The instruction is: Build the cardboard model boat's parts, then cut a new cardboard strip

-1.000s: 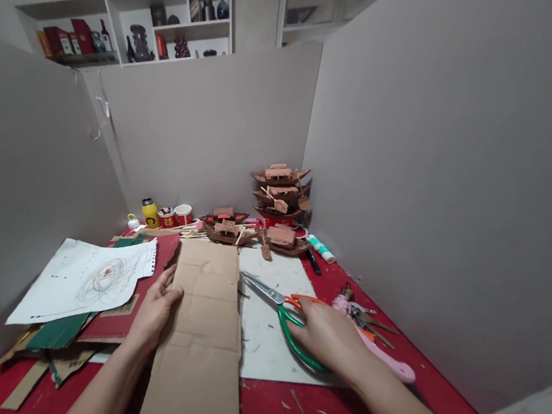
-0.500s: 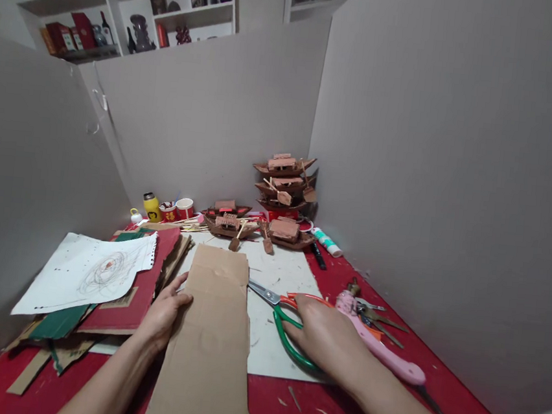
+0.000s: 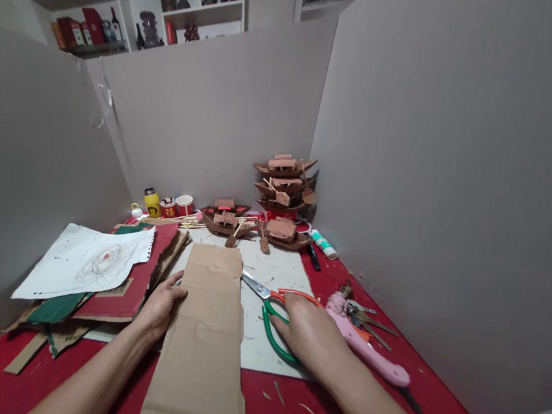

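A long strip of brown cardboard lies lengthwise before me, its far end over a white sheet. Along its left edge, my left hand grips the strip, thumb on top and the other fingers partly hidden beneath. My right hand is closed round scissors with one orange and one green handle. The blade tips meet the strip's right edge near its far end; whether they bite into it is hard to tell. To the right of that hand rests a pink glue gun.
Left of the strip is a pile of cardboard topped by a scribbled paper. Several small model boats stand at the back. Metal tools, a black marker and a green-white tube lie right. Grey partitions enclose the red table.
The whole view has shifted slightly, with the near tabletop sliding left. Both hands keep their grips, and the scissors stay at the strip's right edge.
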Demonstrator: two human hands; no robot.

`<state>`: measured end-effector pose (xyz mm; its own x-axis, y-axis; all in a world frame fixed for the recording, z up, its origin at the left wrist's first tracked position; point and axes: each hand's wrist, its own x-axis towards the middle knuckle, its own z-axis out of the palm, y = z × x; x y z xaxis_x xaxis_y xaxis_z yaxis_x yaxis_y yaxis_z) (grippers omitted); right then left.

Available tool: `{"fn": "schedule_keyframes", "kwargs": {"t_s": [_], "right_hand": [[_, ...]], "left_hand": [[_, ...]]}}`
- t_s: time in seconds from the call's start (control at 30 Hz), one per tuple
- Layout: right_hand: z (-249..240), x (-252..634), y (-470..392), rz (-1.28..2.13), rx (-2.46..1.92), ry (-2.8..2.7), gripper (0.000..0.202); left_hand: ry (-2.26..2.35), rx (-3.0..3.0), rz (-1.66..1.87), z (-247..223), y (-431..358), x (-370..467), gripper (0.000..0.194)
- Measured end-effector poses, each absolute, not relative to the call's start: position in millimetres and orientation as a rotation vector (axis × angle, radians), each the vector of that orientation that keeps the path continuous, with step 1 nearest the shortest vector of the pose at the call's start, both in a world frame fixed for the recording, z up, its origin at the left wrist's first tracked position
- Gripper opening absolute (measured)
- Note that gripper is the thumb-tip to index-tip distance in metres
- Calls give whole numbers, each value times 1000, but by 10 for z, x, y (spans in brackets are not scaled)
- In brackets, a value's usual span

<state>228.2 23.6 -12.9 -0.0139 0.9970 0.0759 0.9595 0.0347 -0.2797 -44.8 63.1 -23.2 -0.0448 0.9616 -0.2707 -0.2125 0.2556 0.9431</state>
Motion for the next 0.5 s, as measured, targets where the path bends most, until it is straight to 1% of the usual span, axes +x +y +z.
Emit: {"fn": "schedule_keyframes", "kwargs": {"t_s": [0.17, 0.37, 0.5], "right_hand": [[-170, 2231, 244, 202, -1971, -2059, 18], [-205, 2166, 231, 227, -1860, -2128, 30], [-238, 2168, 225, 268, -1791, -2143, 36]], "left_hand": [[1196, 810, 1122, -199, 591, -425, 82], [1146, 797, 1075, -177, 520, -401, 78], [1113, 777, 1060, -212, 504, -411, 79]]}}
